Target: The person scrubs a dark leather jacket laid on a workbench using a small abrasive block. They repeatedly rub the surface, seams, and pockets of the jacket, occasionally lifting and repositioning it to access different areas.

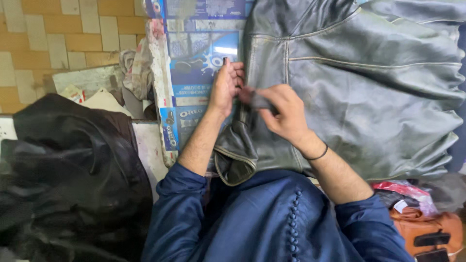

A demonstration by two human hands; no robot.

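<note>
Pinching a small dark piece [258, 101] between its fingertips, the right hand [286, 112] sits over the front seam of a grey-green leather jacket [369, 92] spread across the work surface. The left hand [224, 87] presses its curled fingers along the jacket's left edge, holding that edge down rather than clasping anything. Just beside that edge lies blue printed cardboard [199, 68]. A black leather garment [68, 179] crowds the left side, well apart.
</note>
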